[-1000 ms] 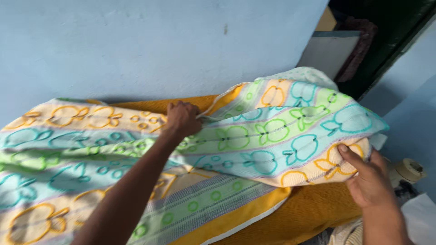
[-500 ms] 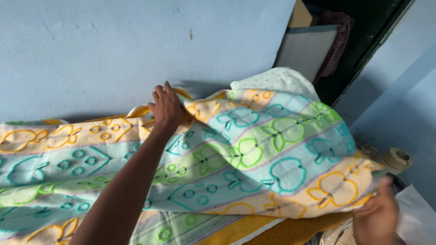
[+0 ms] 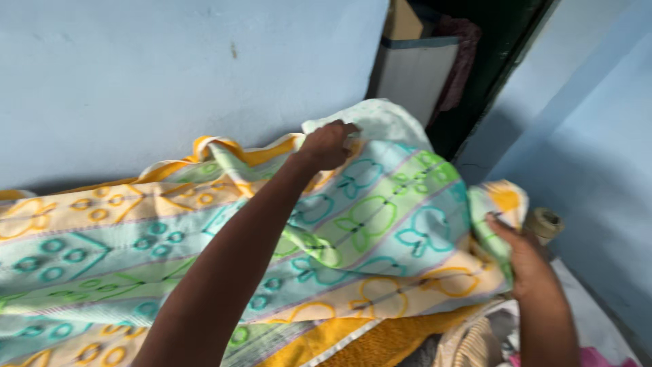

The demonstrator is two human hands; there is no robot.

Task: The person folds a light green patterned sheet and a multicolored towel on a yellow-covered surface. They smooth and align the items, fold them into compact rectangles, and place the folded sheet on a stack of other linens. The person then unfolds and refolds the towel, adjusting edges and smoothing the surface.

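Nearest to you, at the bottom edge, an orange cloth lies under the sheet, and a striped fabric is just right of it. The sheet, with apple outlines in green, teal and yellow, spreads over the orange cloth from the left edge across to the right, and its far side lies along the wall.

Your right hand is at the right end of the sheet. Its fingers are closed on the bunched corner there, and this corner is lifted a little. Just right of this end of the sheet stands a tape roll.

Your left arm reaches across the sheet. Your left hand is at the far edge of the sheet, near the wall, and it is closed, pinching the sheet where a pale dotted underside shows.

Beyond the sheet, right of the wall, a white panel leans in a dark doorway.
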